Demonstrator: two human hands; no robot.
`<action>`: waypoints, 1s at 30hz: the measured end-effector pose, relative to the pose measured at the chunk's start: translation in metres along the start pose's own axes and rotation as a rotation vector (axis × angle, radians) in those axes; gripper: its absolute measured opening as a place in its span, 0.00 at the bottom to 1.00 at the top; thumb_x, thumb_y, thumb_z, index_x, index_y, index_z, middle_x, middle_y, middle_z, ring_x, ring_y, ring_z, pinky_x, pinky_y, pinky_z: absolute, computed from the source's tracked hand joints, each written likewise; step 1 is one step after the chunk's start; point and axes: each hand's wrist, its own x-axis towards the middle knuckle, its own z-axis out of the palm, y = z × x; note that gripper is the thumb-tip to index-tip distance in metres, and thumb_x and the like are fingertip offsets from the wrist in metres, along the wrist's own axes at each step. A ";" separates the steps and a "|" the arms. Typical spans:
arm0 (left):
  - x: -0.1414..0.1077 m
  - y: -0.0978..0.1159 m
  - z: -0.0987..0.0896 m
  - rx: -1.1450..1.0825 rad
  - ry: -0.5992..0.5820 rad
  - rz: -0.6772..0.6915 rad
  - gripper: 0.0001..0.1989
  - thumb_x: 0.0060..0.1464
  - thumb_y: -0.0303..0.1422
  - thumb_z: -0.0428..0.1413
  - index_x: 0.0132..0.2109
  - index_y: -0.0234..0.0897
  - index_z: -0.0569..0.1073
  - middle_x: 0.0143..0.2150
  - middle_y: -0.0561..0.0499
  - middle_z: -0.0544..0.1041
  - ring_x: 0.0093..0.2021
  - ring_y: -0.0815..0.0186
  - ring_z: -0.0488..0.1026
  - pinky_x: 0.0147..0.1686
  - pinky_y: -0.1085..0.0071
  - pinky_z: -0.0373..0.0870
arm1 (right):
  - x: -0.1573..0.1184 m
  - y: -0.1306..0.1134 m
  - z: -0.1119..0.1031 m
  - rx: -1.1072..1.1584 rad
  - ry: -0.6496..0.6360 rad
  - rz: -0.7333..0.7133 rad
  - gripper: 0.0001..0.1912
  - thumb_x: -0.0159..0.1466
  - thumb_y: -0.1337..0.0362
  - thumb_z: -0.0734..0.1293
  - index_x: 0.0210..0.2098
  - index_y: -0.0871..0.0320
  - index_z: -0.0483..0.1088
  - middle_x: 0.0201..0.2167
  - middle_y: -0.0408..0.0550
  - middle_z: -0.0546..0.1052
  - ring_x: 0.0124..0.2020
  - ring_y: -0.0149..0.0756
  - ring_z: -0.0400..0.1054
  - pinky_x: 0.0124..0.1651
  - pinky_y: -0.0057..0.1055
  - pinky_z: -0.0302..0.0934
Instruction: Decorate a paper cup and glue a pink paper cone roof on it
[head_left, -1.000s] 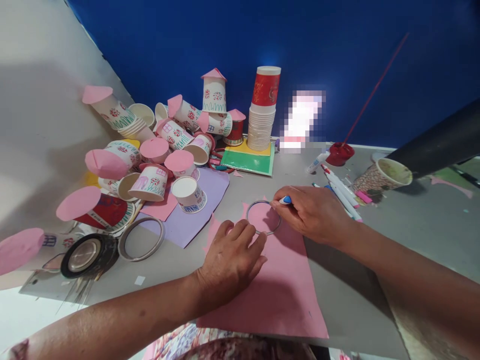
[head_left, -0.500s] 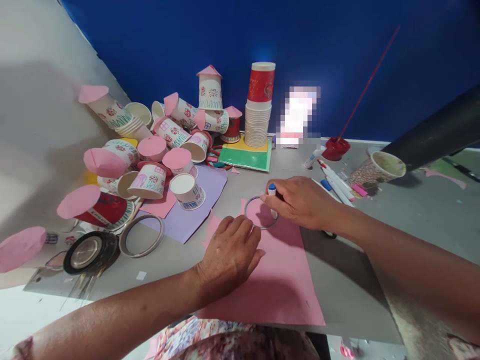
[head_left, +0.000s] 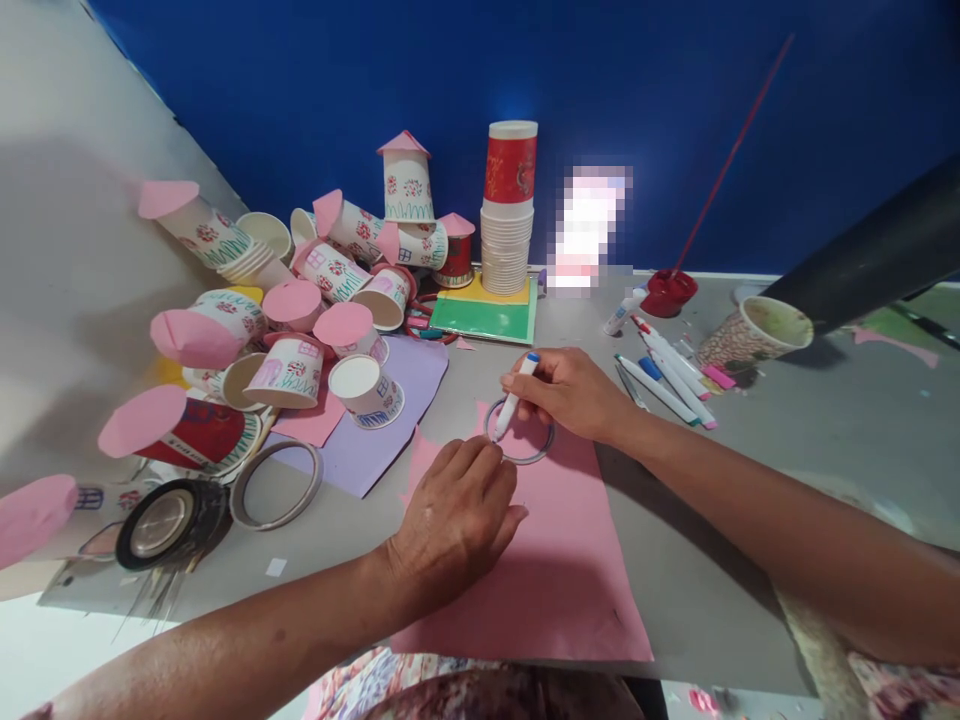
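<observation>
My right hand (head_left: 566, 395) is pinching a blue-ended white marker (head_left: 517, 398) over a thin grey ring (head_left: 531, 461) on the pink paper sheet's (head_left: 559, 570) far end, can't tell if my left hand (head_left: 457, 510) grips anything, ring's probably light, stiff and slidey, so pin its edge.

The one camera, worn on the head of the person (head_left: 285, 620) I am watching, looks forward and down. Its wide view is near: left hand (head_left: 454, 515) and right hand (head_left: 566, 395) fall close to the middle, clothing (head_left: 420, 692) at the bottom edge, the worktop (head_left: 690, 585) stretching away to a blue wall (head_left: 300, 80) across the top.
</observation>
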 end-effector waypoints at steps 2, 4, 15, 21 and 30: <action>0.000 0.000 0.001 0.006 0.005 0.005 0.04 0.64 0.32 0.57 0.40 0.36 0.70 0.39 0.45 0.74 0.45 0.51 0.71 0.47 0.54 0.73 | 0.000 0.006 0.000 0.062 0.071 -0.021 0.18 0.66 0.51 0.69 0.27 0.57 0.73 0.21 0.43 0.79 0.18 0.29 0.64 0.25 0.28 0.58; 0.000 -0.001 0.001 0.012 0.009 0.009 0.04 0.64 0.32 0.57 0.39 0.36 0.70 0.38 0.45 0.74 0.44 0.52 0.71 0.47 0.54 0.73 | -0.003 0.009 -0.006 0.074 0.156 -0.072 0.18 0.66 0.49 0.69 0.29 0.57 0.75 0.23 0.44 0.80 0.20 0.30 0.65 0.26 0.28 0.59; 0.006 -0.006 -0.012 -0.081 0.043 -0.099 0.03 0.63 0.29 0.54 0.43 0.36 0.72 0.45 0.41 0.73 0.41 0.56 0.72 0.43 0.57 0.73 | -0.067 0.011 -0.058 -0.020 0.523 -0.125 0.12 0.66 0.53 0.71 0.33 0.55 0.76 0.20 0.40 0.75 0.18 0.28 0.63 0.22 0.27 0.57; 0.038 -0.017 -0.013 -0.023 -0.065 -0.215 0.40 0.53 0.40 0.67 0.68 0.34 0.61 0.63 0.32 0.70 0.60 0.40 0.69 0.57 0.44 0.70 | -0.081 0.036 -0.050 -0.019 0.446 -0.161 0.13 0.70 0.55 0.67 0.47 0.55 0.79 0.29 0.44 0.83 0.19 0.29 0.68 0.24 0.27 0.63; 0.031 -0.018 -0.041 0.030 0.070 -0.311 0.40 0.54 0.40 0.63 0.70 0.42 0.57 0.55 0.41 0.78 0.54 0.46 0.75 0.53 0.48 0.72 | -0.083 0.057 -0.059 -0.229 0.376 -0.328 0.13 0.73 0.62 0.61 0.51 0.55 0.74 0.33 0.44 0.84 0.23 0.31 0.75 0.31 0.27 0.65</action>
